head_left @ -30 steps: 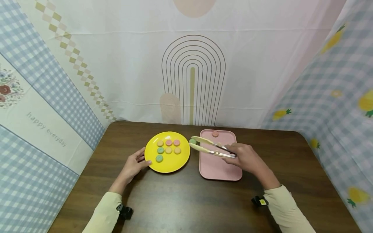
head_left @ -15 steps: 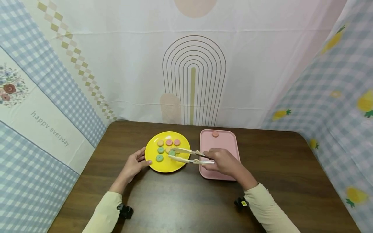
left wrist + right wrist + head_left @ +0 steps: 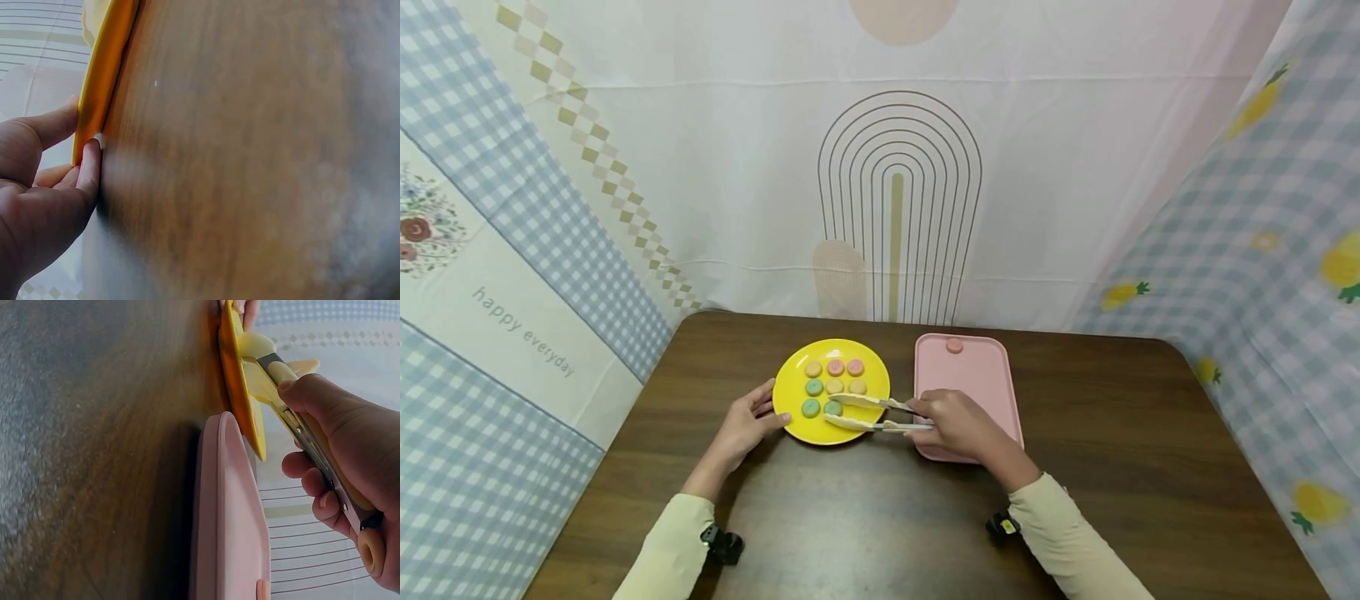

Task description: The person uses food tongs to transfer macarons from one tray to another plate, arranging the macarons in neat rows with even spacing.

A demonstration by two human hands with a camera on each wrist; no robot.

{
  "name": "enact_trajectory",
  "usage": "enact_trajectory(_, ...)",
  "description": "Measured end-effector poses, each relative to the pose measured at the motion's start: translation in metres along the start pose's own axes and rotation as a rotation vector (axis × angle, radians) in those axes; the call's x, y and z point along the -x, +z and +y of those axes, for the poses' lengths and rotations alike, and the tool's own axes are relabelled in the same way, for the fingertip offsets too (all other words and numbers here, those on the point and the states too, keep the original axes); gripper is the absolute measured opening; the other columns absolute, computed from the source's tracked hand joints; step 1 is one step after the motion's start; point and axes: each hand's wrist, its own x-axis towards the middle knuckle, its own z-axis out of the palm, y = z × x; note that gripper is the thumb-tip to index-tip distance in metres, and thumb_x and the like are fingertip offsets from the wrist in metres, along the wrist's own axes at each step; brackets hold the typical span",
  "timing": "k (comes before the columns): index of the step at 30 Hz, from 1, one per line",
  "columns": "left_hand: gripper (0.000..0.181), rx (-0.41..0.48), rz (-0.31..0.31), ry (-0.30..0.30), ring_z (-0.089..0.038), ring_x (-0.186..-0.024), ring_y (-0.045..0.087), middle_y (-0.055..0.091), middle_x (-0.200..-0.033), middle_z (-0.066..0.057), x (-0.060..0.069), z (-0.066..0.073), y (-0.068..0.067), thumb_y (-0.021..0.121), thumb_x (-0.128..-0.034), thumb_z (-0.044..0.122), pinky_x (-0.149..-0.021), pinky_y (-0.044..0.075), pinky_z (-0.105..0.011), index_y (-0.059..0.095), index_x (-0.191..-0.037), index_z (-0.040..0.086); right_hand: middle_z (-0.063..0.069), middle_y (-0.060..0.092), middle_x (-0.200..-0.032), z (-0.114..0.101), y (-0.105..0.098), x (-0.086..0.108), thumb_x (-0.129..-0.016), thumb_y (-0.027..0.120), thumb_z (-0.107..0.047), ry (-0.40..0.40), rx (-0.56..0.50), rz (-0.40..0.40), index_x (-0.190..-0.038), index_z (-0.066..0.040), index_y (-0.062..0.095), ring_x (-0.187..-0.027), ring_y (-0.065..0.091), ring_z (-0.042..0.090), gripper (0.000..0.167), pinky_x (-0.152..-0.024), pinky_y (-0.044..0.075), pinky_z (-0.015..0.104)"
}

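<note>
My left hand (image 3: 743, 433) holds the left rim of a round yellow plate (image 3: 868, 421), thumb on top and fingers at the edge beneath. Several small round cookie-like discs in pink, yellow and green lie on the plate in rough rows. With my right hand (image 3: 953, 423) I grip a pair of metal tongs (image 3: 312, 450) with cream-coloured ends, reaching over the plate from the right. Between the tong tips sits a green disc (image 3: 832, 407), low on the plate beside another green disc (image 3: 810, 407). Whether the tips still touch it, I cannot tell.
A pink rectangular tray (image 3: 988, 375) stands right of the plate, partly under my right hand. One pink disc (image 3: 954, 345) lies near its far edge. The brown wooden table (image 3: 850, 517) ends at a patterned cloth backdrop (image 3: 760, 208).
The tongs have carried the green disc left from beside the pink tray, over the plate, then down toward its front. My left hand has stayed at the plate's rim.
</note>
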Motion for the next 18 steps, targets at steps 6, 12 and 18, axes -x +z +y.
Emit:
enact_trajectory(6,0.081,0.005,-0.002,0.004,-0.038,-0.14,0.046,0.038,-0.16,-0.023,0.0,-0.002,0.0,0.074,-0.0947,0.01,-0.1,0.054,-0.031,0.027,-0.16,0.001,-0.002,0.067,-0.078,-0.001,0.001,-0.002,-0.084,0.083,-0.033,0.039,-0.016,-0.016,-0.105,-0.008,0.079,-0.064,0.051,0.005,0.034,-0.057,0.049,0.023)
enact_trajectory(12,0.082,0.022,-0.007,0.005,-0.038,-0.141,0.045,0.037,-0.161,-0.023,0.001,-0.001,0.001,0.073,-0.0949,0.011,-0.1,0.054,-0.032,0.026,-0.161,0.002,-0.006,0.062,-0.075,0.003,-0.007,0.003,-0.083,0.084,-0.034,0.057,-0.042,-0.017,-0.108,-0.01,0.078,-0.063,0.046,0.003,0.035,-0.057,0.046,0.021)
enact_trajectory(18,0.08,0.016,-0.007,-0.011,-0.041,-0.142,0.044,0.035,-0.16,-0.025,-0.001,-0.001,0.001,0.071,-0.0959,0.006,-0.1,0.054,-0.034,0.025,-0.161,-0.001,-0.008,0.061,-0.073,0.018,-0.028,0.013,-0.083,0.084,-0.031,0.101,-0.113,0.021,-0.109,-0.011,0.079,-0.063,0.047,0.002,0.033,-0.056,0.046,0.022)
